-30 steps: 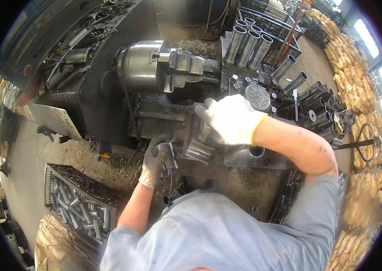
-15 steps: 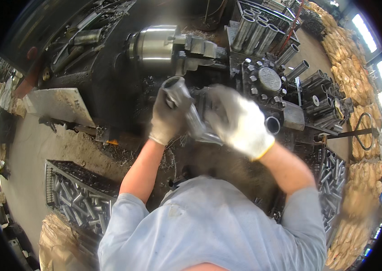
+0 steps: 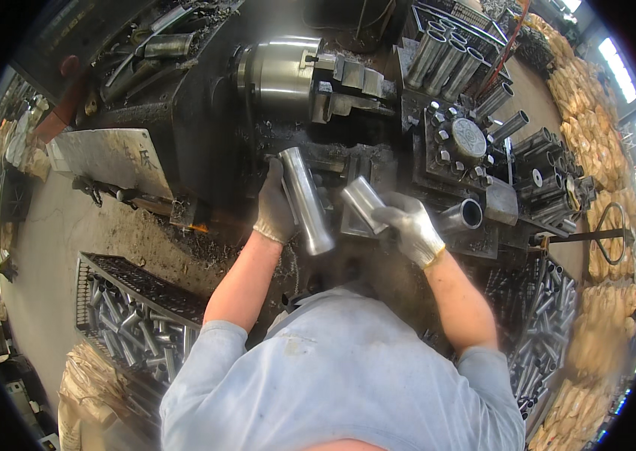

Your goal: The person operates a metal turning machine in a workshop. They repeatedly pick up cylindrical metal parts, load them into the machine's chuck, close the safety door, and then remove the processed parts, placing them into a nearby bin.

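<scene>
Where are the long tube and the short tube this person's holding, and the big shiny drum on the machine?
Long tube (image 3: 305,197): head view, middle of its side.
Short tube (image 3: 364,203): head view, its outer wall.
Shiny drum (image 3: 279,74): head view, its curved side.

Two silvery metal tubes we hold apart — a longer tube (image 3: 307,203), shiny, flared at its near end, slanting in our left hand (image 3: 276,204), and a shorter tube (image 3: 364,201), straight-sided, tilted far-end-leftward, its near end in our right hand (image 3: 412,225).
</scene>
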Demonstrator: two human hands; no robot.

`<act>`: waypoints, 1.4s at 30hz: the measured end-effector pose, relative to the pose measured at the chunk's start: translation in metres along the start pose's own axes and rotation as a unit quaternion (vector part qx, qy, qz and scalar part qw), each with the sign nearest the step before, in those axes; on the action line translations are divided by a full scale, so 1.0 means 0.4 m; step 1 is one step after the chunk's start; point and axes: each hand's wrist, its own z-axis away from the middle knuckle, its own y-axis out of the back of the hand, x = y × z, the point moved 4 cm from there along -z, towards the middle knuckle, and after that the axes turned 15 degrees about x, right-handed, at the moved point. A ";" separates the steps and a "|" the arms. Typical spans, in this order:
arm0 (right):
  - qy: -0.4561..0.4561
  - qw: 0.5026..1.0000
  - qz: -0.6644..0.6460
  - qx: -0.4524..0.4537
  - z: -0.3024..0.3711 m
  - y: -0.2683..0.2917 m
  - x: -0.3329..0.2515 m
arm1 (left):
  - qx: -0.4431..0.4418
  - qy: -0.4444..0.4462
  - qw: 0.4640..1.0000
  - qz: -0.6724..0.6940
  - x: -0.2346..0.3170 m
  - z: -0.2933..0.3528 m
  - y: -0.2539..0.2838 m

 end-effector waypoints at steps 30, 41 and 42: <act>0.267 0.680 0.679 -0.070 -0.651 0.166 -0.452 | -0.003 -0.678 0.238 -0.695 0.268 -0.106 -0.494; 0.196 0.719 0.652 -0.143 -0.644 0.179 -0.527 | 0.382 -0.295 0.874 0.050 0.101 0.138 0.421; 0.189 0.736 0.632 -0.153 -0.655 0.169 -0.524 | 0.399 -0.293 0.860 0.126 0.127 0.165 0.460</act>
